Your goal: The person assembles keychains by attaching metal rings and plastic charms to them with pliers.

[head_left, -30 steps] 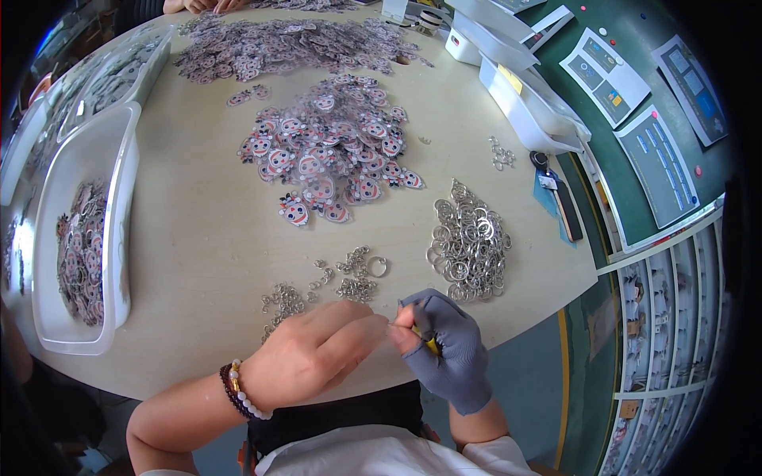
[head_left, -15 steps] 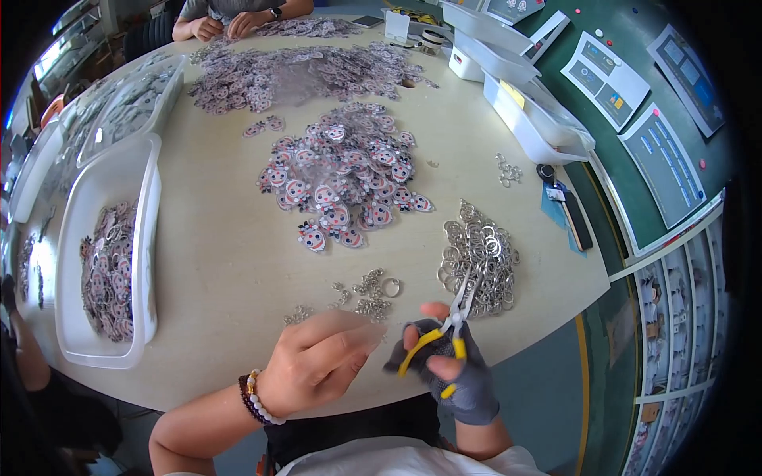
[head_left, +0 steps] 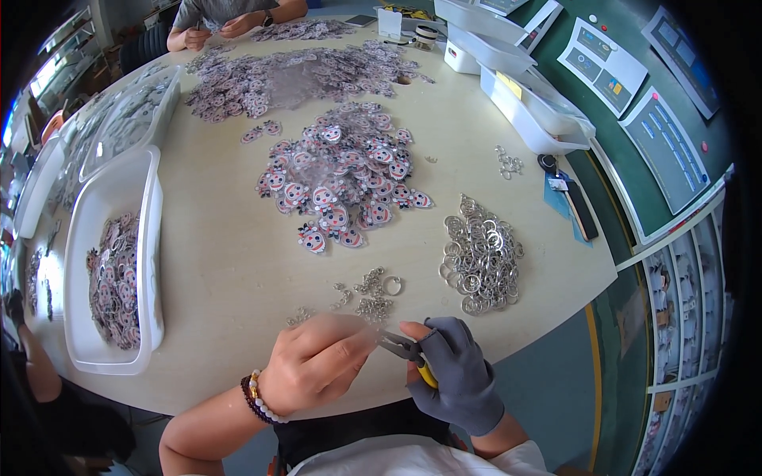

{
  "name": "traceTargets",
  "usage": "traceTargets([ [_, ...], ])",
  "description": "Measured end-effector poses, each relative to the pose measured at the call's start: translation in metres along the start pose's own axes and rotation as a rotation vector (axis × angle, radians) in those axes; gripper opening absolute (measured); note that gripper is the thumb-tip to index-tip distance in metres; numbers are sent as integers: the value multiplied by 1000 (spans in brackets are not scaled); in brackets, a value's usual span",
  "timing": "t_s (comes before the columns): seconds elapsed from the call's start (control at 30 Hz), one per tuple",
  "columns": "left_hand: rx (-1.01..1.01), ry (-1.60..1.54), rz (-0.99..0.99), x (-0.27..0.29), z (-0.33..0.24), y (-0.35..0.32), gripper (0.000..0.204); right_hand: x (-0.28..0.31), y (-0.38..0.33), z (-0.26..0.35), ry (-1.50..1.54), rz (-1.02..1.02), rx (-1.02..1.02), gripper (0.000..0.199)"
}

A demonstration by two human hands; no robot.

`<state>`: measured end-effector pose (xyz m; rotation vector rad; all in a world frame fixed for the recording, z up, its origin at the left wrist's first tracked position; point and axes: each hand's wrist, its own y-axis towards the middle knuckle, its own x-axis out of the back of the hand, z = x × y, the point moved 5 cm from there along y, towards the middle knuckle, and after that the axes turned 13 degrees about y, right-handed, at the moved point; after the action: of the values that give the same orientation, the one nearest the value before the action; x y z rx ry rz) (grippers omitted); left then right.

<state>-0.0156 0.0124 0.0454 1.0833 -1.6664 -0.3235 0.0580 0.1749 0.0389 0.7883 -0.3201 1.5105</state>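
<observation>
My right hand [head_left: 459, 373], in a grey fingerless glove, grips pliers [head_left: 403, 347] with yellow handles. Their jaws point left and meet the fingertips of my bare left hand [head_left: 321, 357]. Those fingers are pinched together, and whatever they hold is too small or hidden to name. Just beyond my hands lie small metal links [head_left: 373, 295] in little heaps, with a single larger ring [head_left: 393, 285] beside them. A pile of silver split rings [head_left: 482, 258] sits farther right. Ahead is a heap of flat printed character charms [head_left: 341, 174], partly under clear film.
At left stands a white bin [head_left: 151, 238] partly filled with charms and rings. A larger charm heap [head_left: 238, 83] spreads toward another person's hands [head_left: 214, 33] at the far side. White trays [head_left: 524, 111] stack at the right edge, near a dark strap-like object [head_left: 581, 210].
The pliers have swung from pointing up and away to pointing left, into my left fingertips. My right hand has turned back-up. My left hand stays nearly in place.
</observation>
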Motion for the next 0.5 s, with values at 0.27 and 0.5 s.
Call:
traceTargets([
  [0.27, -41, 4, 22, -4, 0, -1, 38, 4, -4, -3, -17, -6, -45, 32],
  [0.5, -74, 102, -23, 0, -5, 1, 32, -5, -7, 0, -9, -94, -3, 30],
])
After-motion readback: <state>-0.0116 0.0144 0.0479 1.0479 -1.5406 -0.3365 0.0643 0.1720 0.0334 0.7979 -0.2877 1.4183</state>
